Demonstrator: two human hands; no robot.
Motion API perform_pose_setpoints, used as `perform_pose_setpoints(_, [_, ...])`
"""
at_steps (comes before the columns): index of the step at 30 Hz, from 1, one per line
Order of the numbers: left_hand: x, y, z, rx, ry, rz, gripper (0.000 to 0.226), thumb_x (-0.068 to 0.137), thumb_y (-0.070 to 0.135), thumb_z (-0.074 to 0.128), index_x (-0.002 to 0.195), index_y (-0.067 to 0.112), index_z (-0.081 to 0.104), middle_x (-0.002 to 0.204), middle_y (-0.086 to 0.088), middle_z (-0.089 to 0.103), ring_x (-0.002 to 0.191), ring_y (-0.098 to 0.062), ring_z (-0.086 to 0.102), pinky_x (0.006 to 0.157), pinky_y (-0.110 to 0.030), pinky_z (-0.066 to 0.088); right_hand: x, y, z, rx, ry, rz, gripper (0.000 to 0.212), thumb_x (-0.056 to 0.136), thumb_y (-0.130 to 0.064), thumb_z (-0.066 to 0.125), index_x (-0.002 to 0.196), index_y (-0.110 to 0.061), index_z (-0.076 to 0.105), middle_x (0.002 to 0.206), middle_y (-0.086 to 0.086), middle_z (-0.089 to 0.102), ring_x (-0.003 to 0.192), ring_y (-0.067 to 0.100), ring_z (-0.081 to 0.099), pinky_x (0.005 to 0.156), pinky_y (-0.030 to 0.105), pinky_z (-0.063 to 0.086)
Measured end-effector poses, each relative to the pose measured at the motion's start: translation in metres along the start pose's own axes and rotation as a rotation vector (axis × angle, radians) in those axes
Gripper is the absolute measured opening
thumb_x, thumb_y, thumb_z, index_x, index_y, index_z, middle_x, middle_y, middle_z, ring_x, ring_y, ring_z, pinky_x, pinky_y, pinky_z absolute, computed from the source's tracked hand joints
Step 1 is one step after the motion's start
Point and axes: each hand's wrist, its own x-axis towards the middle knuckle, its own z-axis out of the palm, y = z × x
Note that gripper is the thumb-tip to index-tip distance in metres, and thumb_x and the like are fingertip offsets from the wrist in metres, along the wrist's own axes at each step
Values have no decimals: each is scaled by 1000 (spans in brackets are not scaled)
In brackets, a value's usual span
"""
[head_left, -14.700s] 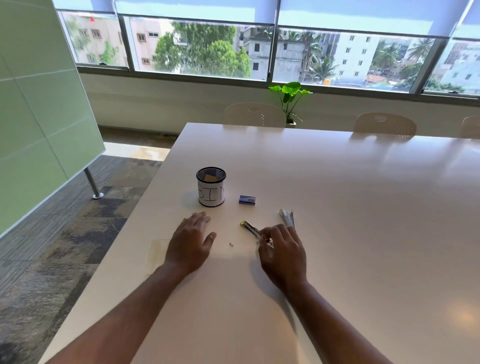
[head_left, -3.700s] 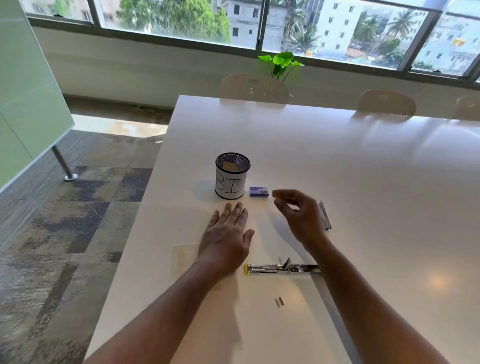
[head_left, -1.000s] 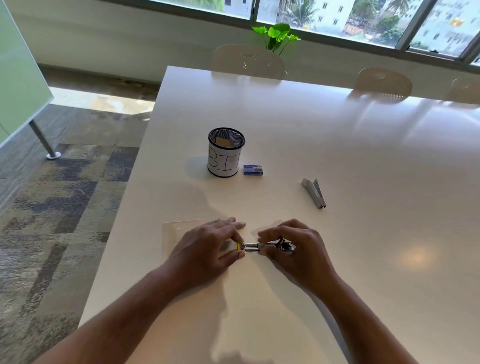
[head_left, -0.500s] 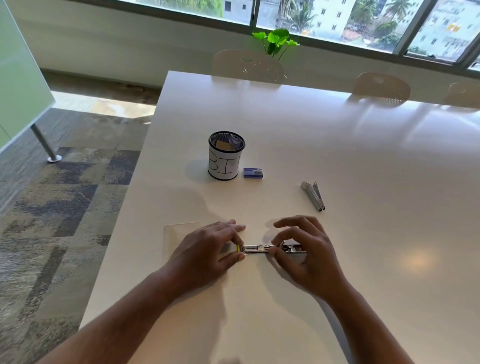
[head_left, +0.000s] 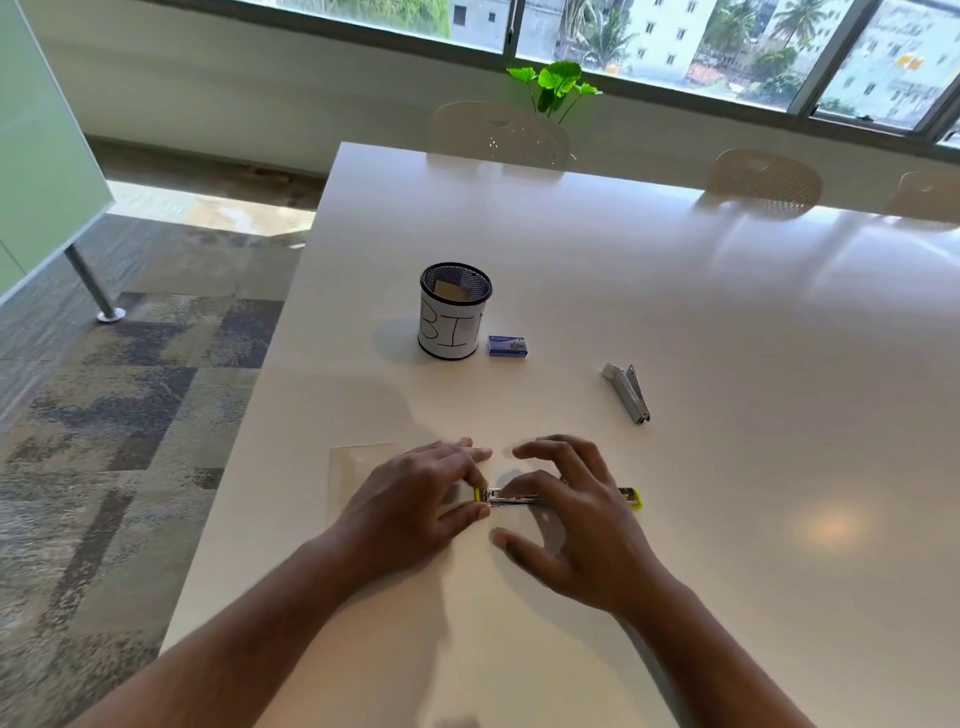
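A metal stapler (head_left: 508, 499) with yellow ends lies opened out flat on the white table (head_left: 701, 312), near its front edge. My left hand (head_left: 415, 499) pinches the stapler's left yellow end between thumb and fingers. My right hand (head_left: 582, 525) arches over the stapler's middle, fingertips touching the metal rail from above, thumb spread away toward me. The right yellow end sticks out beyond that hand. The right hand is motion-blurred.
A black mesh cup (head_left: 451, 338) wrapped in paper marked "BIN" stands further back, a small blue staple box (head_left: 508, 345) beside it. A grey stapler piece (head_left: 628, 392) lies at back right. A clear sheet (head_left: 358, 467) lies under my left hand. Chairs (head_left: 498, 132) line the far edge.
My right hand has let go of its pinch on the rail and slid right over the stapler, thumb drawing away. My left hand keeps its hold on the left end.
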Motion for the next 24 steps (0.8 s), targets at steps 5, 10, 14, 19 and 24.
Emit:
perform_pose_setpoints(5, [0, 0, 0, 13, -6, 6, 19, 92, 38, 74, 109, 31, 68, 149, 12, 58, 146, -5, 44, 114, -36, 44, 2, -6, 8, 13, -27, -27, 44, 88, -62, 71, 118, -30, 68, 143, -7, 53, 144, 22, 36, 104, 47, 47])
perform_pose_setpoints(10, [-1, 0, 1, 9, 13, 0, 17, 92, 40, 74, 105, 32, 66, 147, 15, 59, 145, -2, 44, 113, -33, 44, 3, -7, 5, 85, 98, -19, 45, 89, -59, 72, 121, -28, 69, 141, -8, 56, 140, 21, 43, 103, 45, 47])
perform_pose_setpoints(14, [-2, -1, 1, -1, 19, -5, 17, 91, 41, 74, 104, 33, 66, 146, 20, 59, 144, 3, 42, 113, -29, 43, 3, 3, -2, 109, 394, 166, 16, 100, -38, 62, 99, -26, 73, 104, -16, 70, 101, 16, 64, 84, 50, 51])
perform_pose_setpoints(19, [-2, -1, 1, 4, 11, 2, 15, 92, 41, 73, 104, 33, 67, 146, 19, 58, 144, 2, 43, 112, -32, 45, 1, 11, 0, 204, 359, 410, 19, 90, -33, 66, 75, -24, 71, 74, -18, 65, 77, 13, 64, 76, 52, 52])
perform_pose_setpoints(24, [-1, 0, 1, 2, 9, -9, 16, 92, 41, 73, 104, 32, 67, 146, 18, 59, 144, 1, 43, 113, -33, 44, 4, 9, 2, 237, 326, 393, 28, 84, -53, 69, 72, -29, 69, 74, -19, 65, 73, 9, 62, 69, 46, 53])
